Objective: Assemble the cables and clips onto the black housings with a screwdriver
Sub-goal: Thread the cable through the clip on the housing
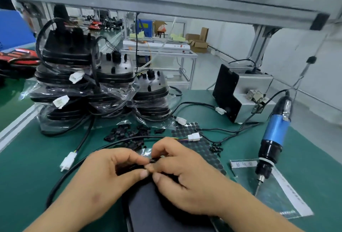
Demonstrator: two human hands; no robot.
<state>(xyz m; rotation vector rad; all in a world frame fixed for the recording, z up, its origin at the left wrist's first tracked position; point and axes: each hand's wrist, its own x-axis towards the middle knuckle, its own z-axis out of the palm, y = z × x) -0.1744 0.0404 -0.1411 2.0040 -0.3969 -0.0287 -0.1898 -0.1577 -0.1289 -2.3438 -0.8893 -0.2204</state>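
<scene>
left grip (103,172) and right grip (185,172) pinch a small clip (153,160), apparently onto the cable (63,175), just above the housing (148,211); screwdriver (273,133), hanging right of them, likely comes next.

Six white connectors (76,77) (61,101) (220,110) (181,120) (193,137) (68,161), one screwdriver (275,129), two hands (103,176) (187,176), three stacks of housings (68,55) (114,76) (151,92)

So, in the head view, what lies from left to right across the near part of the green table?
White connector → left hand → small black part pinched by both hands → right hand → blue screwdriver.
</scene>
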